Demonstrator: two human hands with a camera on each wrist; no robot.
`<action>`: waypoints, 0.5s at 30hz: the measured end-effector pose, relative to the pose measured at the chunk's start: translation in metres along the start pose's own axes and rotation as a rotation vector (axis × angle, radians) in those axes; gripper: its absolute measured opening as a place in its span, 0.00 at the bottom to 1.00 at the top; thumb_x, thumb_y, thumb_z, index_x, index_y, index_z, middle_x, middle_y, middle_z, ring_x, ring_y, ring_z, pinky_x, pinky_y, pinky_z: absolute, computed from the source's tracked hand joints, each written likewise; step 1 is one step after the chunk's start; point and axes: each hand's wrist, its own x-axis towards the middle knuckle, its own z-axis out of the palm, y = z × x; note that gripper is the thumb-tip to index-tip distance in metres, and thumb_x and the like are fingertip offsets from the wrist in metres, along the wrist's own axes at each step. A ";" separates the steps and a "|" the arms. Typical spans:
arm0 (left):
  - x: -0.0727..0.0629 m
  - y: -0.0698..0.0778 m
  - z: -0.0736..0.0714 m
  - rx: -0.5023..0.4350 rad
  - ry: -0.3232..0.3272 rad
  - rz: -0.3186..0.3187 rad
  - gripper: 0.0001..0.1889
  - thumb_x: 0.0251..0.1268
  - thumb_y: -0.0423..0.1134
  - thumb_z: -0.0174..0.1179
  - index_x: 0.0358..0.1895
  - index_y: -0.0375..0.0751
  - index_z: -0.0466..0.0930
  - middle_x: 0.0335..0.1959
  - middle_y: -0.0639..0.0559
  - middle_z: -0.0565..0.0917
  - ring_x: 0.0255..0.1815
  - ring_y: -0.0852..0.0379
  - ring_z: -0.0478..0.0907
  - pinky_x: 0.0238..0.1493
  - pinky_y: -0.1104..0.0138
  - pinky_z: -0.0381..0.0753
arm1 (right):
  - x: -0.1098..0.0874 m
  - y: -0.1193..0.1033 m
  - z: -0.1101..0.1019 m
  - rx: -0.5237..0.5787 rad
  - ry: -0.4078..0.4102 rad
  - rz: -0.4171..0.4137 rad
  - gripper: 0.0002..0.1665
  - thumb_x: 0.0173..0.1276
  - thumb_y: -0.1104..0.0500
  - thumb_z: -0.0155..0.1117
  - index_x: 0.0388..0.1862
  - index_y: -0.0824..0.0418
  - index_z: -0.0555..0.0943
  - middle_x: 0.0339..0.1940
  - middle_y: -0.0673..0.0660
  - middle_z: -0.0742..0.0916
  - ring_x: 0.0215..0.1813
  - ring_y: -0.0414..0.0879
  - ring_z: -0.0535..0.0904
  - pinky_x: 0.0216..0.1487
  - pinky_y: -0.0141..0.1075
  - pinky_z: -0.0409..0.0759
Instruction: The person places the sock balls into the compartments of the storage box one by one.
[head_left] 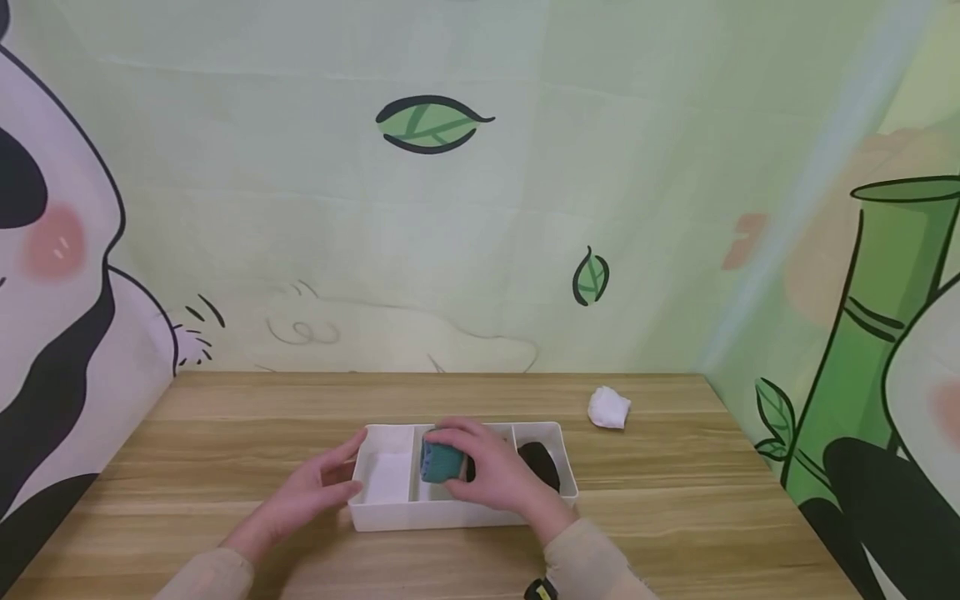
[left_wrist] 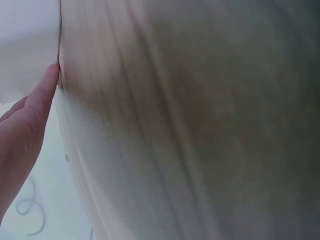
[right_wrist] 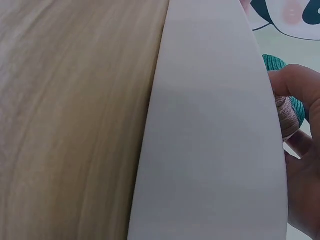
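My right hand (head_left: 495, 468) pinches a rolled-up teal knit sock (head_left: 441, 461) between thumb and fingers, over the middle compartment of a white divided box (head_left: 438, 517). In the right wrist view a brownish-pink ribbed part (right_wrist: 286, 117) shows beside the teal knit, partly behind the thumb and fingers. Against the box's left end rests my left hand (head_left: 318, 485), fingers at the far corner and thumb at the near one. The left wrist view shows a straight finger along the box wall. A black rolled bundle (head_left: 538, 463) lies in the right compartment, partly covered by my right wrist.
On the wooden table (head_left: 675, 500), a crumpled white cloth bundle (head_left: 609, 408) lies behind and right of the box. The box's left compartment (head_left: 387, 465) shows its bare white floor. A printed backdrop (head_left: 300, 167) rises at the table's back edge.
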 end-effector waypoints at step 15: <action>0.000 0.000 0.000 -0.002 0.009 -0.019 0.39 0.70 0.35 0.61 0.79 0.40 0.51 0.75 0.28 0.55 0.67 0.28 0.65 0.54 0.57 0.80 | 0.001 0.002 0.004 -0.053 -0.049 0.003 0.36 0.57 0.61 0.74 0.66 0.54 0.76 0.70 0.58 0.74 0.66 0.54 0.72 0.62 0.44 0.74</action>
